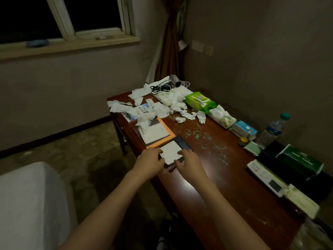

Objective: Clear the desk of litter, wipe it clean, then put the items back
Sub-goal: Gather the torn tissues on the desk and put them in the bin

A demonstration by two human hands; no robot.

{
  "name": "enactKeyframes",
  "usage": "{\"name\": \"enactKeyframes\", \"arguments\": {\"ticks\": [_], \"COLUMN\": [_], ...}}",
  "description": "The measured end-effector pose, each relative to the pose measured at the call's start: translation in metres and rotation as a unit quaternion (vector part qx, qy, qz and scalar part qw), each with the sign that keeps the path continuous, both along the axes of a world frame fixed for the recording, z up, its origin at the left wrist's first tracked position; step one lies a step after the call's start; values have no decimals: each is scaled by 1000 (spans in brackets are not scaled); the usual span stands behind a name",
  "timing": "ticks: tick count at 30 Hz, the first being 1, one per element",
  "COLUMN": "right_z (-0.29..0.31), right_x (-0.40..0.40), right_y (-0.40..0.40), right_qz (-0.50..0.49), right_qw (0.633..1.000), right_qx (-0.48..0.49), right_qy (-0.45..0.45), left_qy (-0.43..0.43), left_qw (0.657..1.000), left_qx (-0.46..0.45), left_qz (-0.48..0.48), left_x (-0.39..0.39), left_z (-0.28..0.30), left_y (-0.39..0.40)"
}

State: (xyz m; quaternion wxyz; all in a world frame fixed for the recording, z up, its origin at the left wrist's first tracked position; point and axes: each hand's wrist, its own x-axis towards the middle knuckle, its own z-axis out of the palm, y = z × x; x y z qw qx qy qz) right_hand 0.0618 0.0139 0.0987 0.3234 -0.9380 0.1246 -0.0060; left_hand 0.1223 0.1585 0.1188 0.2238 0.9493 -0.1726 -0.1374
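Desk [207, 186], dark wood: task at an early stage. Crumpled tissues [158, 109] lie strewn over the far end and across the books [155, 132]; pale flecks [203, 134] spot the middle; no wiping evident. Left hand [150, 159] and right hand [189, 163], fingers curled, grip opposite edges of a white-and-dark notebook [171, 152] near the front edge. Wet wipes pack [200, 101], water bottle [273, 129], boxes along the wall side. Remaining: litter, wiping, replacing.
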Motion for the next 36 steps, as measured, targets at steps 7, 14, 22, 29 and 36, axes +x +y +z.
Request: {"name": "enactKeyframes", "arguments": {"ticks": [7,14,22,29,36], "right_z": [-18,-24,-45,-54,-56], "right_x": [126,214,264,311,372], "right_y": [-18,-36,-28,-14,22], "right_qz": [-2,19,-23,-115,-192], "right_qw": [1000,999,998,989,974], "right_qx": [21,-9,-7,-13,0], "right_qy": [5,30,57,91,122], "left_qy": [13,11,14,-19,36], "left_qw": [997,991,979,941,925], "left_qx": [73,129,186,267,214], "left_qz": [-32,-34,-76,-208,-313], "left_x": [133,219,288,359,406], "left_z": [-12,-31,-72,-107,-144], "left_y": [-8,-15,-13,-11,-8]}}
